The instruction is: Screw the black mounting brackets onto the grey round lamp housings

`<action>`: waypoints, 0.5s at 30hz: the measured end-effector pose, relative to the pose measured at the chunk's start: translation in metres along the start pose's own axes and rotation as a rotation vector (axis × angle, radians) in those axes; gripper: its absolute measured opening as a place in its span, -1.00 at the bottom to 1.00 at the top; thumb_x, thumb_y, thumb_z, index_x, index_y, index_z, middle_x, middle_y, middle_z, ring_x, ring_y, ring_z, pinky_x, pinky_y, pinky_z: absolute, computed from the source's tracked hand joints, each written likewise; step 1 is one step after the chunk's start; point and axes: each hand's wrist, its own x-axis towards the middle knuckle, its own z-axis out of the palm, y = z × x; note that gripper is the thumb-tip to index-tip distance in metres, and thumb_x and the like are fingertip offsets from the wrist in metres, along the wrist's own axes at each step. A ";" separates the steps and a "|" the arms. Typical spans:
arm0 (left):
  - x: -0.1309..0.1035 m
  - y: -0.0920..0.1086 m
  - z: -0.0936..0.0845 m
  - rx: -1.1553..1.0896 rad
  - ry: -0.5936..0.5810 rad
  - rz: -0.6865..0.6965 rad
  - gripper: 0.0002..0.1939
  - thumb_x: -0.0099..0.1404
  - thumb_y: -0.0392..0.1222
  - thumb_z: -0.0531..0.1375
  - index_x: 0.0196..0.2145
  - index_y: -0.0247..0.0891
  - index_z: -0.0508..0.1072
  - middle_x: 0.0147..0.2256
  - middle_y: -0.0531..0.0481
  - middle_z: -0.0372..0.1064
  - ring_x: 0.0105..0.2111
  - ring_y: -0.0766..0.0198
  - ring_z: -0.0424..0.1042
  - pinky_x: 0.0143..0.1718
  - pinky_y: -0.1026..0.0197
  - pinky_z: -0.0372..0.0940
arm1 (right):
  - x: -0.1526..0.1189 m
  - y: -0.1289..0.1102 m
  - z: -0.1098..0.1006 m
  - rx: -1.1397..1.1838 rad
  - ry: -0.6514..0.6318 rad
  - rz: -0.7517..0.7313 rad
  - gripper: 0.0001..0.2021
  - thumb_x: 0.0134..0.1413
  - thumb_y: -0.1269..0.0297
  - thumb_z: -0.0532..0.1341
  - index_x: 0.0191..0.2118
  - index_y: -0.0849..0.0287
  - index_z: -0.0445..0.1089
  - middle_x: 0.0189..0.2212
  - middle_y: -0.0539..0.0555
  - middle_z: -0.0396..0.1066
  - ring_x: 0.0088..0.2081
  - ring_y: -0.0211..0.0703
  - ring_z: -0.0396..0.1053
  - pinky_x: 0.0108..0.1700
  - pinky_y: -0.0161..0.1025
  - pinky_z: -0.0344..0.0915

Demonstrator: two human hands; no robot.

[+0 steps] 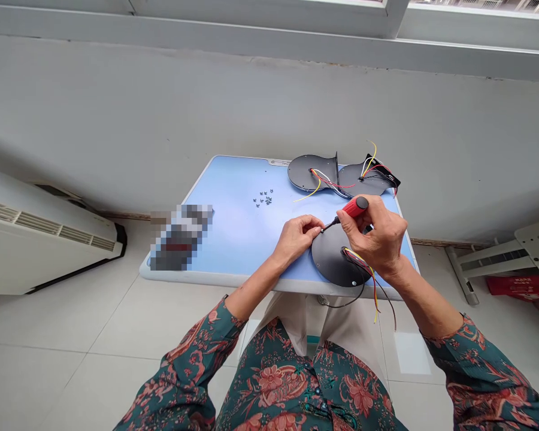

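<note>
A round black metal plate [336,257] lies near the table's front right edge, with yellow, red and dark wires [371,275] coming from a hole in it. My right hand [379,233] is wrapped round a screwdriver [354,208] with a red and black handle. Its shaft slants down to the left, and its tip meets a small screw [322,231] at the plate's upper left rim. Beside that tip, my left hand [299,238] has thumb and forefinger pinched together at the rim; what lies between them is hidden. Small screw heads also show along the plate's lower edge.
Two similar black plates with brackets, one on the left [312,172] and one on the right [354,178], lie at the back right with loose wires. Several small screws [267,200] are scattered mid-table. A blurred patch [179,239] covers the left end of the blue table [233,239].
</note>
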 end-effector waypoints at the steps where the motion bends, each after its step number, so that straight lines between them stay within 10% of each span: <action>1: 0.000 0.000 0.000 0.000 -0.005 0.008 -0.84 0.23 -0.31 0.19 -0.31 -0.26 0.60 -0.33 0.00 0.57 -0.29 0.24 0.49 -0.16 0.25 0.35 | 0.001 0.000 0.000 0.005 -0.012 0.007 -0.81 0.28 0.10 0.23 -0.31 0.06 0.32 -0.58 -0.10 0.39 -0.65 -0.30 0.26 -0.53 -0.27 0.19; 15: -0.003 -0.001 -0.001 0.058 -0.021 0.041 -0.78 0.24 -0.34 0.16 -0.25 -0.25 0.61 -0.26 -0.01 0.57 -0.29 0.25 0.48 -0.17 0.25 0.35 | 0.009 0.000 0.000 0.049 -0.120 0.073 -0.79 0.26 0.14 0.23 -0.32 0.05 0.20 -0.60 -0.11 0.33 -0.62 -0.28 0.24 -0.50 -0.26 0.17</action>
